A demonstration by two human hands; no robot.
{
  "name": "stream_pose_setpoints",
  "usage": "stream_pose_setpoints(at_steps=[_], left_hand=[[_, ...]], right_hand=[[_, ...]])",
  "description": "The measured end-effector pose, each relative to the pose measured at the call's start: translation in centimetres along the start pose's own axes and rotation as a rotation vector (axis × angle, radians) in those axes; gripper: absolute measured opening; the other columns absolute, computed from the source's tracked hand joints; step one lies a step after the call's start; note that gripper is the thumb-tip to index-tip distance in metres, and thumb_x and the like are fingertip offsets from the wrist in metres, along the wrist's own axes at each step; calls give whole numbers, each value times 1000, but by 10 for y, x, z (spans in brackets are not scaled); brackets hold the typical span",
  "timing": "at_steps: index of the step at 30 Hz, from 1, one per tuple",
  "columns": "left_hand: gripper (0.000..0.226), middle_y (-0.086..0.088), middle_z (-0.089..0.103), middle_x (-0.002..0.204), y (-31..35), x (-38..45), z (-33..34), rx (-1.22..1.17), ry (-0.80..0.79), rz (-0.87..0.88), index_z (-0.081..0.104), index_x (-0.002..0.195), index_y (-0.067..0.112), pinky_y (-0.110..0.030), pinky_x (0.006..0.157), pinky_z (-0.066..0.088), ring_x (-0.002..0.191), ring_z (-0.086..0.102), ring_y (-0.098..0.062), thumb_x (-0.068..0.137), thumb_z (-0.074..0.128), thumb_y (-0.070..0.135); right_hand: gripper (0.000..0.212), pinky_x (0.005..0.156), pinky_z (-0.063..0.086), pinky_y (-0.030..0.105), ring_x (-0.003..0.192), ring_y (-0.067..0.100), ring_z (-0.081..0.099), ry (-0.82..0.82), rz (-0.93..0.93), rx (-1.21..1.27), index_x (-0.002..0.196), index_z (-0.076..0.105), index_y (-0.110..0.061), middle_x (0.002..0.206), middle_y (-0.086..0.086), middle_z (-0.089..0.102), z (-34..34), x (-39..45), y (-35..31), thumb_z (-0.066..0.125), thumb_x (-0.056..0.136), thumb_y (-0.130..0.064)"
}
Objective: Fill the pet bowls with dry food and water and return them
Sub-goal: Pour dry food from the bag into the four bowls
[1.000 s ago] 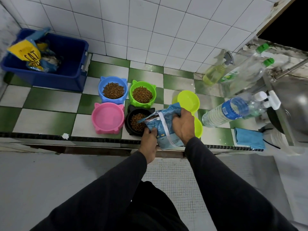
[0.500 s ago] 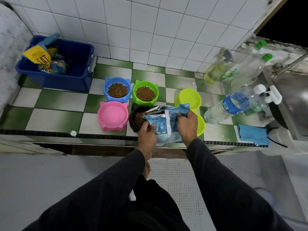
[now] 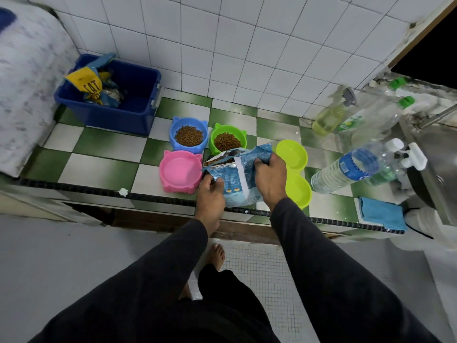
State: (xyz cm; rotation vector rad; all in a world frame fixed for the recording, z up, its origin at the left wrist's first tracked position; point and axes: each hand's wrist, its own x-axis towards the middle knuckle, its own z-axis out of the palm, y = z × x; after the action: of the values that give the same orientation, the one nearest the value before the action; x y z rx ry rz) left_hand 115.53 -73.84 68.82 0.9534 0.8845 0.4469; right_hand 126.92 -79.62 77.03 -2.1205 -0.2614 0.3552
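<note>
On the bench (image 3: 99, 167), the crate (image 3: 128, 105) sat at ten o'clock. Both hands curled round the food bag (image 3: 241, 179) at centre: left hand (image 3: 210, 194) pinching its lower edge, right hand (image 3: 270, 180) gripping its top. The bag hid whatever lay beneath. Pink bowl (image 3: 180, 173) lay just left.

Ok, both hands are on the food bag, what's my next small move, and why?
Probably swing the food bag left and tip its open mouth over the pink bowl. It holds no kibble, while the blue bowl and green bowl already do.
</note>
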Motion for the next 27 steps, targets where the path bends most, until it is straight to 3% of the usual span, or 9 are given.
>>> stream_pose_setpoints(at_steps=[4,8,11,14,17,19,23,27], left_hand=[[20,-7,72,123,11,-4,-4,-99,6,-53,57,125,22,-47,86,62,107,73,-25,111,43,21],[24,-8,72,121,17,-2,-9,-176,20,-110,53,131,19,-32,62,61,105,73,-27,112,38,18],[24,-6,72,119,19,0,-12,-213,26,-144,54,129,21,-29,55,59,101,73,-24,112,37,19],[27,-7,71,122,19,7,-15,-247,51,-194,55,132,23,-37,64,61,106,71,-28,112,36,21],[29,-11,69,128,17,14,-20,-287,55,-246,54,135,24,-52,84,60,110,70,-33,111,38,24],[29,-13,69,129,17,15,-23,-328,58,-275,54,134,22,-53,88,58,109,70,-34,110,39,24],[30,-14,69,128,17,19,-27,-384,54,-310,54,135,18,-48,83,58,109,70,-33,110,38,24],[31,-14,70,128,16,23,-30,-405,48,-338,55,136,18,-54,96,54,112,69,-33,110,39,25]], right_hand=[[18,88,55,44,95,27,66,-14,-38,-86,104,71,-12,102,6,73,10,0,-12,59,92,-17],[17,87,53,40,97,29,65,-58,-121,-160,103,70,-7,104,10,73,18,-2,-24,57,93,-12],[17,78,47,33,97,32,63,-98,-194,-239,103,69,-5,104,13,72,24,-2,-33,55,94,-9],[16,68,33,26,93,32,61,-132,-249,-293,102,67,-3,103,15,71,30,-5,-44,53,95,-6],[13,67,32,27,89,33,59,-158,-284,-351,98,64,-4,102,16,70,38,-7,-52,52,95,-7],[13,67,32,27,92,35,60,-189,-315,-395,96,64,-6,101,17,70,44,-6,-56,51,94,-6],[9,69,42,33,88,38,60,-243,-366,-489,84,58,-13,95,17,70,56,-1,-62,51,88,-8],[13,73,51,39,85,38,60,-281,-382,-543,89,63,-7,92,16,70,64,3,-64,52,83,-10]])
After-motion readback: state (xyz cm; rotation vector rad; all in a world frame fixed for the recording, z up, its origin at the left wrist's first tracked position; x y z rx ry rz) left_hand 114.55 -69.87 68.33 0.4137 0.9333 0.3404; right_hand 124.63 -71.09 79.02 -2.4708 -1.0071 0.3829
